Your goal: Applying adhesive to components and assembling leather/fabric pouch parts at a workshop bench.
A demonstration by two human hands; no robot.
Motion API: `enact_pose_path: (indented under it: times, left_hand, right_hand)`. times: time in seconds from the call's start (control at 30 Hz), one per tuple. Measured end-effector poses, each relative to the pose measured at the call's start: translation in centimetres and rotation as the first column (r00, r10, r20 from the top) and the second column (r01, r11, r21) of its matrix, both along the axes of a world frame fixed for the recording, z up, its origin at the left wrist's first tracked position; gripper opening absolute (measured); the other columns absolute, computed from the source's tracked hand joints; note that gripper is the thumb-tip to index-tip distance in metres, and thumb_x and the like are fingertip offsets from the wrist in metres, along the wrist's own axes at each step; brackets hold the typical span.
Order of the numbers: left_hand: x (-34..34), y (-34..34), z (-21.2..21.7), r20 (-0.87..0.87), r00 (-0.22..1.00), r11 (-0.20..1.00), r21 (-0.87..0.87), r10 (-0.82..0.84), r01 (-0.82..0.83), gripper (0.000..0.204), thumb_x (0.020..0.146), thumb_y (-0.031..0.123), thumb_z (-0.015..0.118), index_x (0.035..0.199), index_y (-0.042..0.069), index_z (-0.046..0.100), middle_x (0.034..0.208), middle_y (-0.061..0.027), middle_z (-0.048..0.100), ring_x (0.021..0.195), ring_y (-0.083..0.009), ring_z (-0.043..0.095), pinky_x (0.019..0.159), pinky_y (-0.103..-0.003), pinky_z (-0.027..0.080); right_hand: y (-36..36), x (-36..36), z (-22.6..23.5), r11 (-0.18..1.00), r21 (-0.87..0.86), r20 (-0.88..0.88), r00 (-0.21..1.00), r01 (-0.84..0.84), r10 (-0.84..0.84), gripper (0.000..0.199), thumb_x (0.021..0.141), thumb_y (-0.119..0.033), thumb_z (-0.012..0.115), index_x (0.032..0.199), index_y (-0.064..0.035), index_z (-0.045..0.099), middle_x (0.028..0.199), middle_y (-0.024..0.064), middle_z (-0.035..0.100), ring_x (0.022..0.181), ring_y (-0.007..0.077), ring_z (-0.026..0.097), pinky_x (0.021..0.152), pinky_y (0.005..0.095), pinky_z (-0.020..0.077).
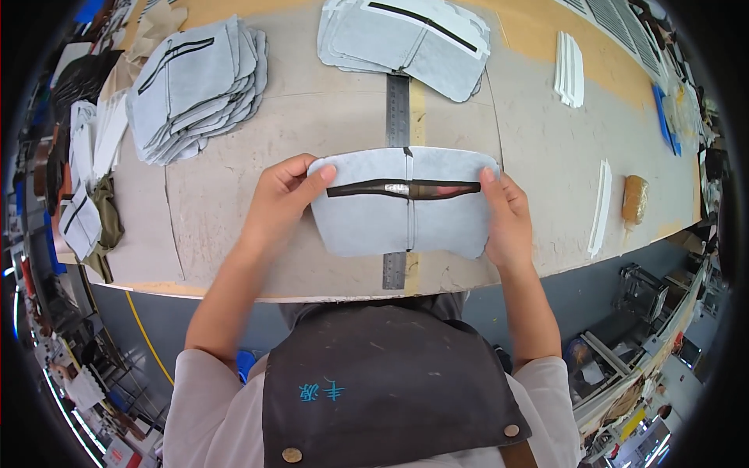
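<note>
Worktable (222, 210) across the frame, left hand (279, 196) and right hand (509, 222) pinching a grey panel (360, 225) at center, panel stack (195, 74) upper left.

Slotted panel (363, 222) between left hand (281, 191) and right hand (509, 222), above ruler (397, 109) on desk (218, 226). Panel stack (195, 86) far left; second panel stack (374, 47) right of it, at ruler's far visible end. Strip bundle (569, 70) far right; single strip (600, 207) nearer, right of right hand.
</note>
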State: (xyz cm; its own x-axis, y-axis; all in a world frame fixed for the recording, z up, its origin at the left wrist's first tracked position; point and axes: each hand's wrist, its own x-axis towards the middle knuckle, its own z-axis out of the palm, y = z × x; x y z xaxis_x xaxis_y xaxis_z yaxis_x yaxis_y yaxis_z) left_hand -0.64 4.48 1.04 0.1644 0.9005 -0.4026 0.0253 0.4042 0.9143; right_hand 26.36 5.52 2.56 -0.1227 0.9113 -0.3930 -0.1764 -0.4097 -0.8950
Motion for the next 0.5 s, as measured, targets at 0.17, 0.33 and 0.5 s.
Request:
enact_pose_path:
  times: [0.17,0.33,0.5]
  left_hand:
    - [3.8,-1.7,-1.1,-0.395,0.767,0.810,0.523,0.506,-0.265,0.022,0.097,0.019,0.060,0.085,0.000,0.060,0.058,0.0006,0.046,0.057,-0.0046,0.038,0.050,-0.022,0.034]
    - [3.8,-1.8,-1.6,-0.437,0.732,0.770,0.611,0.522,-0.184,0.022,0.098,0.016,0.059,0.083,0.001,0.058,0.056,-0.0030,0.043,0.053,-0.0062,0.034,0.047,-0.023,0.032]
    - [4.1,-1.7,-1.5,-0.508,0.716,0.807,0.576,0.479,-0.130,0.020,0.097,0.016,0.059,0.084,0.002,0.058,0.054,-0.0055,0.045,0.047,-0.0104,0.039,0.045,-0.025,0.035]
  right_hand:
    - [-0.7,0.2,-2.3,0.896,0.425,0.676,0.704,-0.132,-0.217,0.032,0.098,-0.018,0.058,0.071,-0.0013,0.056,0.054,0.0014,0.048,0.054,0.0072,0.035,0.049,0.0247,0.0343]
    - [-1.3,0.2,-2.9,0.801,0.587,0.637,0.677,-0.116,-0.369,0.037,0.096,-0.011,0.061,0.064,-0.0019,0.045,0.051,0.0064,0.033,0.049,0.0097,0.025,0.042,0.0278,0.0260]
    - [-1.1,1.2,-2.7,0.870,0.476,0.726,0.614,-0.126,-0.309,0.033,0.096,-0.012,0.060,0.067,-0.0011,0.048,0.053,0.0070,0.037,0.049,0.0121,0.030,0.044,0.0293,0.0303]
